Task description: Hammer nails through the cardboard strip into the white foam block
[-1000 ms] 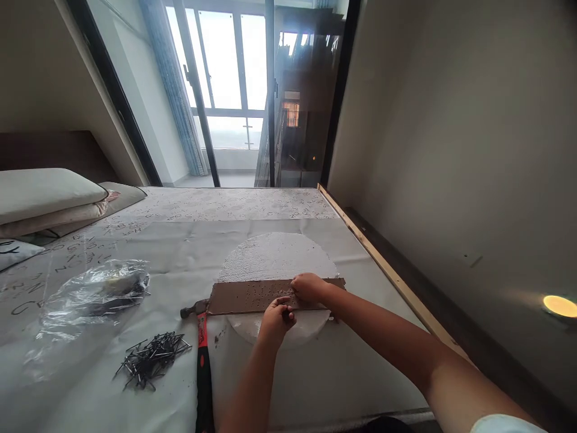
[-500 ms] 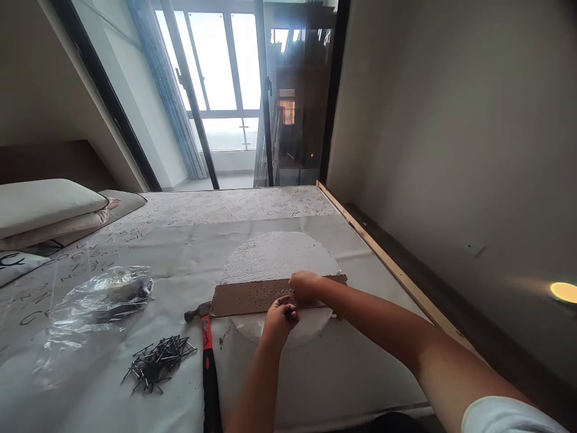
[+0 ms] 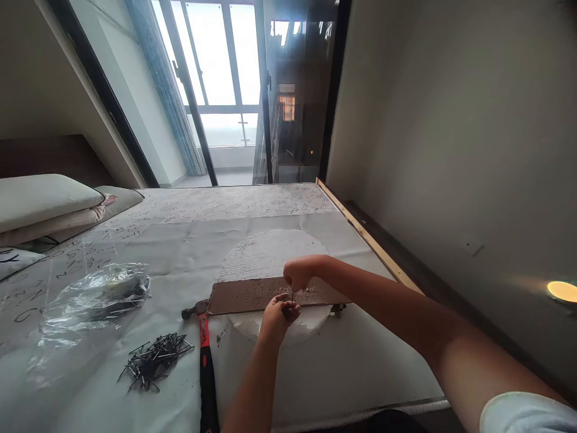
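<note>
A brown board (image 3: 246,296) dotted with small nail heads lies across a white foam disc (image 3: 265,252) on the covered bed. My right hand (image 3: 300,272) hovers just above the board, fingers pinched on a thin dark nail (image 3: 292,297) that points down. My left hand (image 3: 277,313) sits at the board's near edge, fingers curled around something dark that I cannot make out. The nail's tip comes down to the left hand's fingers.
A hammer (image 3: 205,361) with a red and black handle lies left of the disc, its head under the board's left end. A heap of dark nails (image 3: 153,359) and a crumpled plastic bag (image 3: 90,297) lie further left. Pillows (image 3: 45,204) sit at the far left; a wooden rail (image 3: 365,237) edges the bed on the right.
My right hand has lifted off the board and now holds a nail upright over it. My left hand has barely shifted.
</note>
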The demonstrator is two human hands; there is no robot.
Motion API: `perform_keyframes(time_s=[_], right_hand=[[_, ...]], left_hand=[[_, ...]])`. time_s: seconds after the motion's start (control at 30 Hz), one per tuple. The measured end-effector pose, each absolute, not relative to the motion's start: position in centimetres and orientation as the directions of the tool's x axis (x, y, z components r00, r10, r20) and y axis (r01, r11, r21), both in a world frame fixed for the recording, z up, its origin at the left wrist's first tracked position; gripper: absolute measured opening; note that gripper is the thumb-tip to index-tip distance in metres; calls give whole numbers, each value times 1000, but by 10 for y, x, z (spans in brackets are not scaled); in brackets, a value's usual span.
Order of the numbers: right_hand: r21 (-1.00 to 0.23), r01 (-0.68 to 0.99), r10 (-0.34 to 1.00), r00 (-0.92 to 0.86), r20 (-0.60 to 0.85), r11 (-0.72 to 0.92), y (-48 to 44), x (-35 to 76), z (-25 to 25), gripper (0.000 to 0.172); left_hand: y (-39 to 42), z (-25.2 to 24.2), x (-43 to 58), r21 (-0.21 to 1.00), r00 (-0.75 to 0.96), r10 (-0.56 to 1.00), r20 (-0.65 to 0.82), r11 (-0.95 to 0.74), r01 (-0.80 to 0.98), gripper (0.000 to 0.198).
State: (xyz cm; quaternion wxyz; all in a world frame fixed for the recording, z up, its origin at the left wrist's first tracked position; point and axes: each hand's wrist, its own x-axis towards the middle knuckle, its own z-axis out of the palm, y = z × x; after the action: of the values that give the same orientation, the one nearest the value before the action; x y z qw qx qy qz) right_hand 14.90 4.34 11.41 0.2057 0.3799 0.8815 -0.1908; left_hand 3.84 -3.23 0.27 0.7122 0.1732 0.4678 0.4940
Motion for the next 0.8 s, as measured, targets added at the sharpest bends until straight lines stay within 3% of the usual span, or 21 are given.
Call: perform_keyframes(time_s=[0.1, 0.23, 0.4, 0.53, 0.8], right_hand=[[-218, 732, 542, -640, -545, 646, 37, 138, 100, 21], [-223, 721, 569, -667, -481, 656, 33, 140, 89, 20], [-97, 786, 728, -606, -320, 611, 39, 163, 81, 25], [6, 822, 771, -532, -351, 570, 41, 171, 60, 19], [-3, 838, 785, -513, -347, 546, 38, 169, 42, 21]], left_hand=[[-35, 4, 37, 695, 142, 877, -459, 454, -558, 24], [-37, 4, 35, 688, 192, 871, -453, 478, -546, 17], [-35, 5, 33, 681, 128, 858, -498, 478, -555, 27], [-34, 5, 33, 690, 130, 859, -495, 479, -543, 30], [-32, 1, 34, 709, 135, 870, -474, 468, -528, 31]])
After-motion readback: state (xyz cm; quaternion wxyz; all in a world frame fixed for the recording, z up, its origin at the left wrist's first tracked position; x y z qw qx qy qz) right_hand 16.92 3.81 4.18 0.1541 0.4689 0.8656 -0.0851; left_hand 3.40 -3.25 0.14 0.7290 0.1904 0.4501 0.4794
